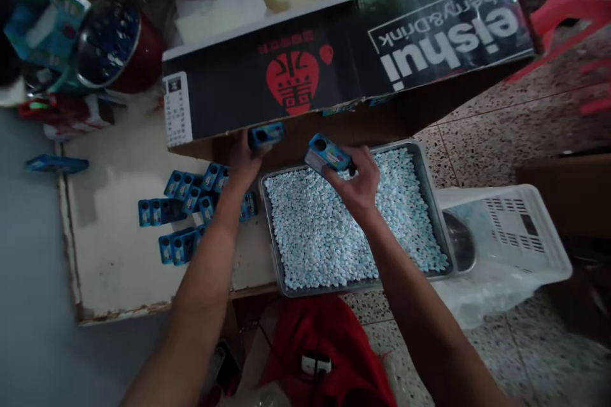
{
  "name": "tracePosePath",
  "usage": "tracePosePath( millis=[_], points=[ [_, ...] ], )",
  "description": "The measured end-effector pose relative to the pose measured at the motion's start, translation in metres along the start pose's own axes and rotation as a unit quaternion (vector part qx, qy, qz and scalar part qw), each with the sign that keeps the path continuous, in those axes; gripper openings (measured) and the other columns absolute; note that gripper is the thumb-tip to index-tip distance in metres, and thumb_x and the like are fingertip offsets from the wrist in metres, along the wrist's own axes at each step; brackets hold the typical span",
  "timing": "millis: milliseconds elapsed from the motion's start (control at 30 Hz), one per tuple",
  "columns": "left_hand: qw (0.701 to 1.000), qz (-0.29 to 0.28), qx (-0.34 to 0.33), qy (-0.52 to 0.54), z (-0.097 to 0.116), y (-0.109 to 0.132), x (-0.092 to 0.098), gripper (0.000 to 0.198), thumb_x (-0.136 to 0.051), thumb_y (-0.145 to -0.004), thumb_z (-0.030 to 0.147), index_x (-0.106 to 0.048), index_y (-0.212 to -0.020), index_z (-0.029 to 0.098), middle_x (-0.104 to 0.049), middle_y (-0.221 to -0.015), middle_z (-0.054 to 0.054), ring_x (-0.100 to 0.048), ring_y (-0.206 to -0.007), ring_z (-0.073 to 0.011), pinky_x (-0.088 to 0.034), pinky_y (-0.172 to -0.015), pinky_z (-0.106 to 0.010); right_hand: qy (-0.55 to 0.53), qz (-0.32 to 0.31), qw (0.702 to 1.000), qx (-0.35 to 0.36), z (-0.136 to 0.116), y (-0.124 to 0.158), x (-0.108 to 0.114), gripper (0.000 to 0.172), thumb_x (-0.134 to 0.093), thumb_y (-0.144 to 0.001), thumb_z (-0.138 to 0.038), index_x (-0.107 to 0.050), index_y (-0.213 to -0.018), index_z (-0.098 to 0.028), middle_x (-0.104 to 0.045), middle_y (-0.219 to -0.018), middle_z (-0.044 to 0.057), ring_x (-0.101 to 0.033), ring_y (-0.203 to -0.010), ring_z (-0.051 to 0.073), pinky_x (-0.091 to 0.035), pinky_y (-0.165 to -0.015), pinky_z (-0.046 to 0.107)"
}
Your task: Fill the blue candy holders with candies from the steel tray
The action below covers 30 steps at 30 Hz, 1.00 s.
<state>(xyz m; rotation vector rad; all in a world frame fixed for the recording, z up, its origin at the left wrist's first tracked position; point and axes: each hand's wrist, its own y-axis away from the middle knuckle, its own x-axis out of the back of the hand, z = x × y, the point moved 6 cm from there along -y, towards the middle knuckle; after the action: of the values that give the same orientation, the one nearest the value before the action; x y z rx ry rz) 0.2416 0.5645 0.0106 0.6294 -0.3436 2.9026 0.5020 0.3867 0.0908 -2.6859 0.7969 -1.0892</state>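
Over the tray, my right hand (359, 181) grips a small blue box (328, 154) with a dark round spot on its face. My left hand (245, 156) holds a similar blue box (266, 134) close to the lower edge of a big black cardboard carton (229, 86); some of its fingers are hidden. A grey metal tray (432, 197) full of small pale blue and white pellets (329, 235) sits below my right hand. Several more blue boxes (179, 247) stand in loose groups on the table, partly behind my left forearm.
The pale table (114, 273) has a worn edge. A flat blue piece (57, 164) lies at its left border. Behind are a red pot (143, 51) and white bags (214, 3). To the right are a white plastic basket (548, 235) and red stools (573, 0).
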Motion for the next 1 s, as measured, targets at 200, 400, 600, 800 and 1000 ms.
tracePosePath(
  millis=[200,400,600,800,1000],
  points=[
    [0.982,-0.015,0.097,0.16,0.051,0.101,-0.03,0.07,-0.091,-0.075,0.063,-0.064,-0.125,0.022,-0.078,-0.117,-0.007,-0.076,-0.108,-0.027,-0.063,-0.099,-0.042,-0.121,-0.045,0.99,-0.049,-0.005,0.05,0.051,0.033,-0.081,-0.081,-0.043,-0.077,-0.11,-0.027,-0.074,-0.101,0.005,-0.069,-0.09,0.024,-0.062,-0.079,0.041],
    [0.941,-0.13,0.17,0.261,0.088,0.15,-0.07,0.074,-0.086,-0.073,0.075,-0.069,-0.124,0.024,-0.078,-0.125,-0.007,-0.072,-0.123,-0.0318,-0.057,-0.114,-0.047,-0.277,-0.187,0.934,-0.123,-0.006,0.083,0.052,0.052,-0.09,-0.077,-0.052,-0.077,-0.121,-0.028,-0.079,-0.114,0.004,-0.074,-0.095,0.021,-0.065,-0.086,0.039],
    [0.892,-0.221,0.241,0.312,0.106,0.211,-0.081,0.098,-0.056,-0.079,0.099,-0.058,-0.145,0.026,-0.074,-0.134,-0.01,-0.068,-0.132,-0.0353,-0.059,-0.108,-0.049,-0.261,-0.152,0.934,-0.191,0.008,0.104,0.058,0.058,-0.094,-0.068,-0.061,-0.075,-0.108,-0.024,-0.077,-0.095,0.003,-0.068,-0.08,0.018,-0.06,-0.072,0.034],
    [0.928,-0.34,0.127,0.08,0.111,0.216,-0.076,0.11,-0.103,-0.054,0.054,-0.057,-0.149,0.022,-0.069,-0.144,-0.014,-0.065,-0.136,-0.0402,-0.051,-0.118,-0.053,-0.181,-0.215,0.945,-0.166,0.012,0.117,0.069,0.064,-0.091,-0.067,-0.065,-0.068,-0.11,-0.024,-0.072,-0.114,0.009,-0.068,-0.1,0.025,-0.06,-0.086,0.041],
    [0.887,-0.457,0.043,0.056,0.115,0.192,-0.075,0.127,-0.103,-0.054,0.042,-0.041,-0.165,0.029,-0.07,-0.141,-0.015,-0.071,-0.128,-0.037,-0.06,-0.105,-0.047,-0.163,-0.383,0.884,-0.213,0.004,0.125,0.039,0.091,-0.089,-0.07,-0.058,-0.054,-0.149,-0.028,-0.073,-0.099,0.003,-0.067,-0.091,0.028,-0.055,-0.086,0.043]
  ],
)
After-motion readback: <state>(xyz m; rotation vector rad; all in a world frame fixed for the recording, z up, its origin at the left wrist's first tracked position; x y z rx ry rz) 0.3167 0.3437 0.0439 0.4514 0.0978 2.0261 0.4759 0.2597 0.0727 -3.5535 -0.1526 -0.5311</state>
